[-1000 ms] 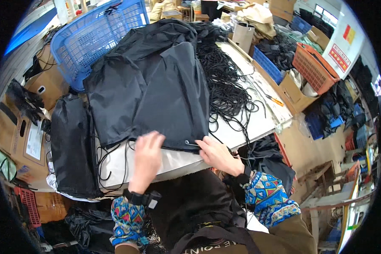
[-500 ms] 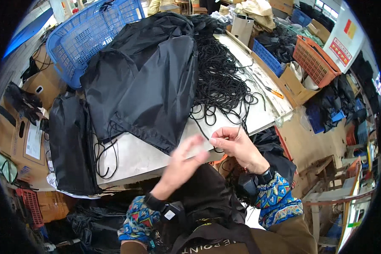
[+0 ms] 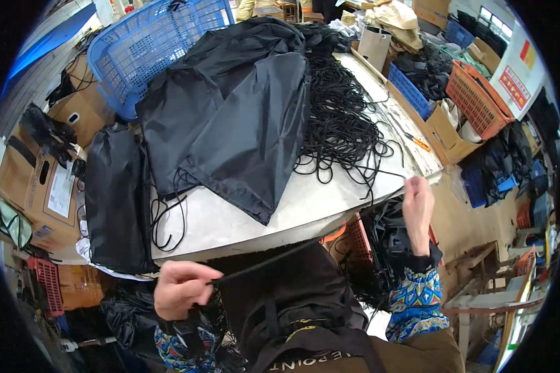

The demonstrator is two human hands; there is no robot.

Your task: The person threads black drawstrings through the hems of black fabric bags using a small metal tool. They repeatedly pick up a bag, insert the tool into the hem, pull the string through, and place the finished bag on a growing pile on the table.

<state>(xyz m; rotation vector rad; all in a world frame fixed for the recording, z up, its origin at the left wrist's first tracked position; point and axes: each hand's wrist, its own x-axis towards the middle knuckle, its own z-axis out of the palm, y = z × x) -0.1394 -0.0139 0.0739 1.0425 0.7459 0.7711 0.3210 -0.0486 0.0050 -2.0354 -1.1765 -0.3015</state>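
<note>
My left hand is closed in a pinch at the upper left corner of a black fabric piece lying across my lap. Whether a cord end is also between those fingers, I cannot make out. At the table's right front corner, my right hand pinches a thin black cord that stretches left toward the tangled heap of black cords. Left of that heap lie black fabric bags, with loose cord ends by their hem. A folded black fabric bundle rests on the table's left end.
A blue plastic basket stands behind the bags. An orange-handled cutter lies near the white table's right edge. Beyond are an orange crate and cardboard boxes. Another cardboard box stands at left; a red crate sits below the table.
My hands were close together in front of the table. The left has moved down-left to the fabric's corner; the right has moved right with the cord. The view has shifted slightly.
</note>
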